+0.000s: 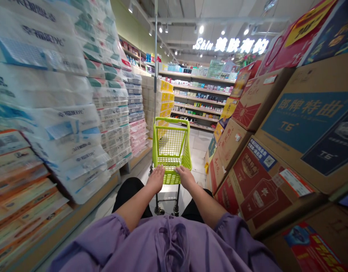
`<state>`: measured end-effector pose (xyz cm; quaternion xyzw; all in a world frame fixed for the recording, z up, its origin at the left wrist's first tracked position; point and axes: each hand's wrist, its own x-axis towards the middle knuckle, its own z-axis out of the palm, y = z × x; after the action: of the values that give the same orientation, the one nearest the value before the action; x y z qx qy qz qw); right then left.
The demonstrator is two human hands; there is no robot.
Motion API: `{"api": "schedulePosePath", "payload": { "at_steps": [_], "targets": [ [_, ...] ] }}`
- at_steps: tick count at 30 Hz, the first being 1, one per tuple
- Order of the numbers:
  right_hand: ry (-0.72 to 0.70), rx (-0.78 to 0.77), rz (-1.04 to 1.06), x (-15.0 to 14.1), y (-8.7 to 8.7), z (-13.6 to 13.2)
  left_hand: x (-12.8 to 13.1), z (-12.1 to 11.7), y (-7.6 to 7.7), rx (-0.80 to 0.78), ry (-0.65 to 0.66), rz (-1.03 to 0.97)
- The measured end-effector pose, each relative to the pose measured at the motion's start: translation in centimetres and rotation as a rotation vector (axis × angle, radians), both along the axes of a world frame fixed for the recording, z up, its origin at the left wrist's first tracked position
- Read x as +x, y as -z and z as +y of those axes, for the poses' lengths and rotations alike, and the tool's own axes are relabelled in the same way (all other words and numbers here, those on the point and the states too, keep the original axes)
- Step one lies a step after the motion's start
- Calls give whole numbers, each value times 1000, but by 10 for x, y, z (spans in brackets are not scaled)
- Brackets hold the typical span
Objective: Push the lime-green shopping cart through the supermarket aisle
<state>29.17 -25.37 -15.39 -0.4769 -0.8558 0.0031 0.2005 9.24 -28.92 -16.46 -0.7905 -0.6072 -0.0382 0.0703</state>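
A lime-green shopping cart (171,141) with a lattice plastic basket stands straight ahead of me on dark legs with small wheels. The basket looks bare inside, though its near end is partly covered by my hands. My left hand (156,179) is at the left of the cart's near edge, fingers pointing forward and curving over it. On the right of the same edge lies my right hand (185,176), its fingers bent over it and angled inward. The bar under my palms is hidden.
Wrapped tissue packs (74,124) are piled high along the left on a low wooden platform (97,206). Printed cardboard cartons (276,181) form a wall on the right. A pale tiled floor (198,145) runs between them toward stocked shelves (199,88). A thin metal pole (155,56) rises ahead.
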Motion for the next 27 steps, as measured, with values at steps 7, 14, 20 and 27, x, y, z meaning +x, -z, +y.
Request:
{"api": "schedulePosePath", "payload": {
  "at_steps": [7, 14, 20, 27],
  "targets": [
    [-77, -20, -12, -43, -2, -7, 5, 3, 5, 17, 12, -31],
    [28, -28, -46, 29, -7, -6, 3, -3, 3, 19, 21, -11],
    [174, -63, -47, 23, -8, -11, 5, -5, -1, 39, 22, 34],
    [126, -81, -60, -16, -14, -26, -29, -2, -1, 106, -73, 64]
  ]
}}
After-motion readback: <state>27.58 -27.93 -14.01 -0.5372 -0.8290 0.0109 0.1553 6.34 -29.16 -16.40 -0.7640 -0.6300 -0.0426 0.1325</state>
